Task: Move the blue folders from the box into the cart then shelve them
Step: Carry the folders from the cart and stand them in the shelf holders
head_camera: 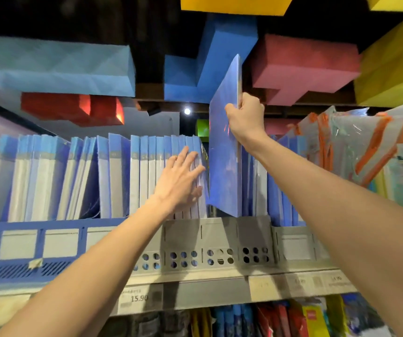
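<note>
Behind the price label (139, 298) and grey divider (220, 242) at the shelf front, the left hand (179, 180) lays straight, spread fingers against the shelved folders (122, 176). Just right of it, the right hand (245, 117) curls round the upper edge of a blue folder (224, 166) held upright, its lower end in the gap between the rows; coloured foam blocks (302, 66) hang beyond
</note>
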The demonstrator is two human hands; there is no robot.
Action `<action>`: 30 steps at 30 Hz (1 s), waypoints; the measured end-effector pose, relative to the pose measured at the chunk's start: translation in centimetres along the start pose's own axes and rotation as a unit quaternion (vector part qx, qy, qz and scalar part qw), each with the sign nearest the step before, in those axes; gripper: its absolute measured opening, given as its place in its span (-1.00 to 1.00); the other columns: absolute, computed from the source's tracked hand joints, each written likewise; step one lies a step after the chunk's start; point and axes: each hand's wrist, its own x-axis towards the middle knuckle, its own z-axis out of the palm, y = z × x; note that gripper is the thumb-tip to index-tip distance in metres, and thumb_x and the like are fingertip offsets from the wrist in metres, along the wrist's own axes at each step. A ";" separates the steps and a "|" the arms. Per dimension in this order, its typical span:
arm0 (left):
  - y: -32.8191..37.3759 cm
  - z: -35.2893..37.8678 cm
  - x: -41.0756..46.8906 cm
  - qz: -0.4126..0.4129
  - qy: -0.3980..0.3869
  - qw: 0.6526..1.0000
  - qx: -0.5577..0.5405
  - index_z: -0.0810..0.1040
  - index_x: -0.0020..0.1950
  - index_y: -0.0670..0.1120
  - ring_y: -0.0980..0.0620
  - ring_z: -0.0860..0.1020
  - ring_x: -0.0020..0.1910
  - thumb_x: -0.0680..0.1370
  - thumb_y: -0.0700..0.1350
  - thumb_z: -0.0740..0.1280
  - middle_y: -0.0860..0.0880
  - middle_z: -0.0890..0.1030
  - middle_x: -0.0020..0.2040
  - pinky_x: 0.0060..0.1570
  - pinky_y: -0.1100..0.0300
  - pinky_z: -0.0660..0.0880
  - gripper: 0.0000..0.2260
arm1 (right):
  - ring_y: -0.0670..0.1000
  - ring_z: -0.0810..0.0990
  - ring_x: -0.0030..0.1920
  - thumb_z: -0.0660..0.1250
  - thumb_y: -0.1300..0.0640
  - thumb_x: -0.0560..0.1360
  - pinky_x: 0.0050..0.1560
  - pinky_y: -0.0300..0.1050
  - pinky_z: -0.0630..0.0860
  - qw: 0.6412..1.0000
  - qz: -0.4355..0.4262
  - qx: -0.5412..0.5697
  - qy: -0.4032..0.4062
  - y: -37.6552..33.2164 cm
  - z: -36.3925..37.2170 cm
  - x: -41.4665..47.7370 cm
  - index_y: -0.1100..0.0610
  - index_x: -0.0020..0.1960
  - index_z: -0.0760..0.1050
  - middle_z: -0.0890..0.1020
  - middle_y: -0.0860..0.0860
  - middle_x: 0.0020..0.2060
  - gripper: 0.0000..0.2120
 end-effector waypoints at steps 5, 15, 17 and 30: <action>-0.7 1.1 0.1 0.025 0.038 0.999 -0.016 0.28 0.53 0.09 -0.16 -0.05 0.63 0.63 0.21 0.18 -0.14 0.06 0.64 0.54 -0.10 0.02 -0.51 | 0.00 0.26 -0.27 0.22 0.25 0.56 -0.41 -0.22 0.17 1.000 0.016 -0.022 0.002 1.6 2.2 0.5 0.03 -0.34 0.13 0.24 -0.07 -0.37 -0.61; -2.3 3.2 0.6 0.064 0.121 0.986 -0.099 0.29 0.56 0.11 -0.01 0.01 0.62 0.57 0.41 0.06 0.00 0.14 0.63 0.52 -0.08 0.07 -0.35 | -0.13 0.23 -0.37 0.22 0.28 0.58 -0.50 -0.45 0.28 0.997 0.057 0.043 0.042 5.5 7.0 1.0 0.04 -0.34 0.19 0.27 -0.06 -0.38 -0.61; -2.1 3.5 0.5 0.056 0.133 0.984 -0.109 0.31 0.54 0.11 0.01 0.01 0.62 0.53 0.47 0.04 0.01 0.14 0.63 0.51 -0.06 0.08 -0.30 | -0.10 0.23 -0.38 0.22 0.27 0.59 -0.49 -0.41 0.28 0.997 0.055 0.052 0.029 6.2 8.1 0.9 0.08 -0.34 0.20 0.27 -0.04 -0.39 -0.63; -1.7 4.4 0.9 0.018 0.163 0.975 -0.151 0.39 0.45 0.13 0.05 0.01 0.61 0.40 0.55 0.18 0.06 0.19 0.58 0.49 -0.06 0.09 -0.25 | -0.10 0.38 -0.30 0.24 -0.10 0.63 -0.24 -0.25 0.35 0.989 0.076 0.113 -0.058 8.4 10.2 0.2 0.11 -0.19 0.42 0.39 -0.03 -0.34 -0.66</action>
